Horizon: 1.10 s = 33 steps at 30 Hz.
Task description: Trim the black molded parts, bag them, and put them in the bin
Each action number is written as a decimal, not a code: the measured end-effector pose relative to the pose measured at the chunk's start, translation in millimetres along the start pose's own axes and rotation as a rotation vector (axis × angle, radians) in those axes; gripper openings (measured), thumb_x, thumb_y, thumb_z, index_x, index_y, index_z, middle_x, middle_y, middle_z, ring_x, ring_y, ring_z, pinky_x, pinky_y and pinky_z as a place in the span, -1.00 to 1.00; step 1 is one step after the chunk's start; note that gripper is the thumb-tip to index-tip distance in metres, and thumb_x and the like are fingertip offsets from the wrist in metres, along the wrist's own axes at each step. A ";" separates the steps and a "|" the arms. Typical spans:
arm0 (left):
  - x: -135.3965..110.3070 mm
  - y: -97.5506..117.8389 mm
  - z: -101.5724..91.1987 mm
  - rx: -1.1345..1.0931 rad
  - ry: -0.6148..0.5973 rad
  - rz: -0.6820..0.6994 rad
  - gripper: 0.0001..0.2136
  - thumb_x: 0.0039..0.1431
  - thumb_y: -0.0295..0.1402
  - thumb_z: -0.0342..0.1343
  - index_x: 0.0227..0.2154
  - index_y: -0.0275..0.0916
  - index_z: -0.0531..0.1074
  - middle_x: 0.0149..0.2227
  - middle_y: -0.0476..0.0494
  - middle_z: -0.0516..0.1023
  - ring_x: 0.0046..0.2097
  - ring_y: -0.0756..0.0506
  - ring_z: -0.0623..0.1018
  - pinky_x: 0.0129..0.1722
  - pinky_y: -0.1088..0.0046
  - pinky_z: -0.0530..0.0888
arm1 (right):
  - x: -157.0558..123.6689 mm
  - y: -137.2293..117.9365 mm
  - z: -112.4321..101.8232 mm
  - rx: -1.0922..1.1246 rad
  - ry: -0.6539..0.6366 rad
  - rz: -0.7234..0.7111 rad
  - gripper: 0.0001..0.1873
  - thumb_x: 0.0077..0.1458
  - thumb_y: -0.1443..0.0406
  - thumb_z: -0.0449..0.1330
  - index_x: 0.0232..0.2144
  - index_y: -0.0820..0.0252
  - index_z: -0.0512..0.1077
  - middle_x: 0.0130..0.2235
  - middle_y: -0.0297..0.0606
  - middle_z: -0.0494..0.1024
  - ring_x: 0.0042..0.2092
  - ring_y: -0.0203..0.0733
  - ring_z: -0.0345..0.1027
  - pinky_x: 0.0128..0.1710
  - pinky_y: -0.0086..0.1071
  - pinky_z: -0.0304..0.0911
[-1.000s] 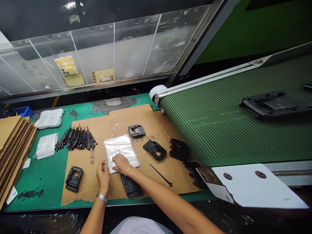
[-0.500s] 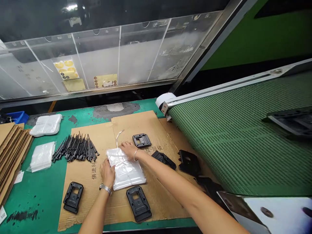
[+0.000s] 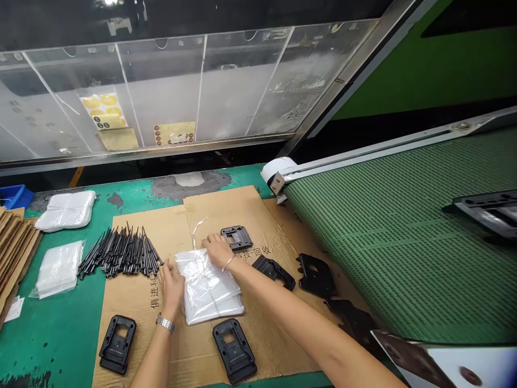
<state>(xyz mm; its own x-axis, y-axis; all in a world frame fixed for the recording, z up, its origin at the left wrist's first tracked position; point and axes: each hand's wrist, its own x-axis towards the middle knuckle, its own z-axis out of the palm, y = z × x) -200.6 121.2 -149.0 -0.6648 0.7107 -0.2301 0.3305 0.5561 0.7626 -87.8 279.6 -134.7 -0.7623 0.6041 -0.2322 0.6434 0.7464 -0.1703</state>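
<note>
A tied bundle of clear plastic bags (image 3: pixel 212 293) lies on a cardboard sheet (image 3: pixel 161 372). My right hand (image 3: pixel 218 251) is at its far edge, fingers bent over the corner beside the loose end of the tie; the thumb is hidden. My left hand (image 3: pixel 171 286) is beside the bundle's left edge, fingers a little apart, with nothing seen in them. Just beyond its fingertips is a heap of thin black rods (image 3: pixel 125 252). A black plastic plate with a square opening (image 3: pixel 239 241) lies right behind my right hand.
More black plates (image 3: pixel 234 353) (image 3: pixel 118 345) lie nearer me, and others to the right. Bag stacks (image 3: pixel 67 210) and cardboard sheets (image 3: pixel 14 248) are at the left. A green conveyor belt (image 3: pixel 383 231) slopes along the right, carrying a black part (image 3: pixel 493 207).
My left hand has come off the bundle's left edge and moved slightly left. My right hand stays at the far edge. The bundle's layers look less even on the right side.
</note>
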 end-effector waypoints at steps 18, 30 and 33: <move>45.3 12.6 0.6 0.195 0.073 0.187 -0.71 0.14 -0.31 -0.20 -0.18 -0.30 0.34 -0.22 -0.28 0.36 -0.12 -0.19 0.35 -0.13 0.28 0.26 | -72.3 -38.7 11.1 0.118 0.097 -0.048 -0.74 0.16 0.36 -0.11 -0.24 0.23 0.36 -0.23 -0.12 0.37 -0.18 -0.11 0.12 -0.18 -0.29 0.00; -53.6 -31.8 -4.9 -0.022 -0.011 0.173 -0.81 0.06 -0.38 -0.08 -0.32 -0.25 0.41 -0.34 -0.21 0.45 -0.26 -0.16 0.43 -0.21 0.29 0.35 | -76.7 -73.3 49.8 0.369 -0.157 -0.079 -0.93 0.03 0.34 0.14 -0.40 0.22 0.41 -0.31 -0.25 0.42 -0.25 -0.23 0.26 -0.34 -0.44 0.09; -64.9 -38.0 0.0 -0.051 -0.012 0.197 -0.72 0.08 -0.35 -0.08 -0.16 -0.28 0.36 -0.25 -0.25 0.38 -0.17 -0.16 0.40 -0.15 0.28 0.34 | -74.6 -67.7 48.7 0.442 -0.159 -0.057 -0.90 0.05 0.36 0.10 -0.42 0.21 0.43 -0.35 -0.28 0.44 -0.28 -0.27 0.27 -0.35 -0.47 0.08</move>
<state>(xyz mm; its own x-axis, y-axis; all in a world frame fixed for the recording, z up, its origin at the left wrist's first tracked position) -170.0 54.0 -163.0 -0.5828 0.8086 -0.0804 0.4184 0.3834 0.8234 -71.0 170.3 -152.5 -0.7994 0.4895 -0.3482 0.5951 0.5662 -0.5703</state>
